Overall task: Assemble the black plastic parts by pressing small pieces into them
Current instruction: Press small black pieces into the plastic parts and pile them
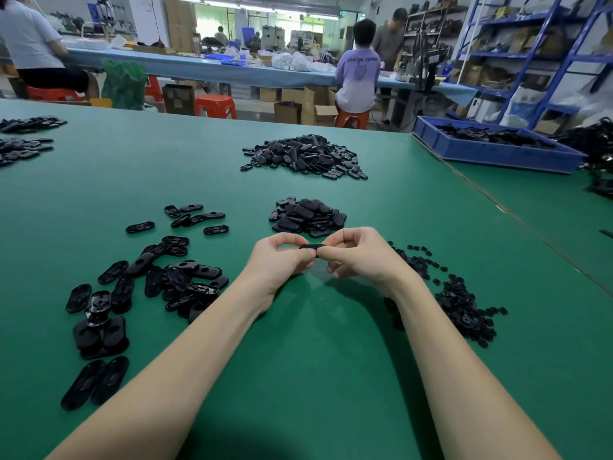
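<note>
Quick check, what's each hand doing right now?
Left hand: fingers curled, pinching one end of the black plastic part.
Right hand: fingers curled, pinching the other end of the same part.

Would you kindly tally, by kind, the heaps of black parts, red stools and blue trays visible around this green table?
Heaps of black parts on the green table: 7
Blue trays of parts: 1
Red stools: 3
Part held by left hand and right hand: 1
Total: 12
</note>
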Demonstrator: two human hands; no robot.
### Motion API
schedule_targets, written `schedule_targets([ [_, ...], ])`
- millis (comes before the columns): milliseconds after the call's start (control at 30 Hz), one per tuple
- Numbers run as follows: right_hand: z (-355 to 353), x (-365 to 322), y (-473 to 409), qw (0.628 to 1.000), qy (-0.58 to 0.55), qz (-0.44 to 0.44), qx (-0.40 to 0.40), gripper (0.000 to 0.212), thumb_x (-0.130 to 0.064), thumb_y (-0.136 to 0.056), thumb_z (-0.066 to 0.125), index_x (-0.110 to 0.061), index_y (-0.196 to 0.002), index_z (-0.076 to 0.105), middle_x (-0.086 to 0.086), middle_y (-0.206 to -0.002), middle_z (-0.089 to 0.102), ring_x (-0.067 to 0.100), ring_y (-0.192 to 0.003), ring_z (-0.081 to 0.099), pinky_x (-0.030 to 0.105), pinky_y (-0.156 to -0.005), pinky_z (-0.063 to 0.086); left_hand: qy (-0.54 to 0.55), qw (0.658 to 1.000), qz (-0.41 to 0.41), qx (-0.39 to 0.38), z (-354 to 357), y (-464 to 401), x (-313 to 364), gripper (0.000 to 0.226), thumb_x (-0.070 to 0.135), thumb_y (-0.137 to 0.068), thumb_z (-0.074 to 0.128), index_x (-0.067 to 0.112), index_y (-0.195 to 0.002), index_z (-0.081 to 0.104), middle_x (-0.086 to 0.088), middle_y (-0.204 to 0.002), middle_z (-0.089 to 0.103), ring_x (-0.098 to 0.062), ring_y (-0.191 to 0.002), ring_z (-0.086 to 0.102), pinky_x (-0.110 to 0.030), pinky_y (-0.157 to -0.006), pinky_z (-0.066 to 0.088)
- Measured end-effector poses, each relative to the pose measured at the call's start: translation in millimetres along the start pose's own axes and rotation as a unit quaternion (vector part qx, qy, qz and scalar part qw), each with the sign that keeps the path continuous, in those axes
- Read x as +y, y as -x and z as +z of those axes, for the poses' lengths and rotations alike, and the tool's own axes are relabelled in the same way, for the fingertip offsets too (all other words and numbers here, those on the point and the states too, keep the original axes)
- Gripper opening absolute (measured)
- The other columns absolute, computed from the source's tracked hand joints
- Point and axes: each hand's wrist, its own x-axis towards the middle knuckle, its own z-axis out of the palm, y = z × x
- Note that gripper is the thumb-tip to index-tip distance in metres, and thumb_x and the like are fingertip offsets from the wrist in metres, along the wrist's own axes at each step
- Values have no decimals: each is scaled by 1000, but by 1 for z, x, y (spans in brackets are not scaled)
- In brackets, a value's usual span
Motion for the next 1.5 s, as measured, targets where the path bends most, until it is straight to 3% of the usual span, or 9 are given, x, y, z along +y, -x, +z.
schedule_targets([
  [133,0,1,-2,992,99,-74,24,15,-20,-87,81,-24,-97,71,3,-87,75,12,-60,67,24,-56,51,14,1000,7,8,-3,-4,1,17,-1,-82,74,10,-94,67,-11,-76,71,-23,-75,66,-37,-90,56],
  [233,6,6,-6,979,168,-99,54,15,-29,-83,83,-31,-92,71,-5,-83,75,11,-60,67,29,-63,55,60,998,-4,4,-8,-9,3,14,-1,-87,71,9,-96,69,-13,-87,73,-21,-79,72,-30,-89,58],
  [333,7,11,-13,964,221,-98,113,16,-34,-82,82,-33,-92,70,-15,-78,73,9,-64,66,32,-70,55,79,997,0,16,-12,-15,6,14,2,-91,69,9,-102,66,-11,-94,72,-19,-83,74,-26,-85,58],
  [433,8,12,-22,947,276,-85,138,14,-38,-82,79,-36,-91,68,-20,-82,71,8,-77,66,29,-68,49,76,997,2,35,-15,-20,9,16,7,-92,70,9,-105,62,-10,-103,68,-19,-83,72,-24,-79,59],
  [567,21,7,-40,930,333,-62,144,14,-37,-83,75,-39,-95,69,-18,-91,70,11,-88,62,27,-66,40,60,998,-5,19,-17,-21,10,16,9,-92,70,6,-107,64,-9,-103,67,-18,-79,69,-22,-71,59],
  [800,33,3,-51,924,335,-37,180,23,-28,-83,71,-36,-104,68,-14,-92,69,15,-89,60,26,-70,39,23,999,-15,-21,-17,-16,12,12,14,-93,68,12,-103,63,-7,-102,69,-16,-74,65,-23,-64,57],
  [1000,35,-3,-33,953,277,-59,111,6,-38,-85,72,-36,-90,70,-17,-86,69,11,-83,65,28,-68,47,-59,997,26,-48,-17,-11,20,6,20,-94,66,14,-96,66,0,-85,68,-11,-66,60,-19,-56,50],
  [1167,40,-6,-18,952,288,-62,80,4,-34,-88,71,-31,-89,73,-14,-90,70,13,-93,66,37,-88,55,-157,974,41,-156,-37,-3,37,23,40,-94,67,19,-86,70,8,-77,68,-7,-62,58,-17,-58,48],
  [1500,67,-18,-5,946,306,-102,-36,8,-28,-87,70,-31,-81,74,-12,-85,73,7,-86,68,34,-88,56,-208,972,44,-97,-84,-10,56,31,44,-95,64,18,-80,64,2,-79,63,-10,-62,57,-21,-58,48],
])
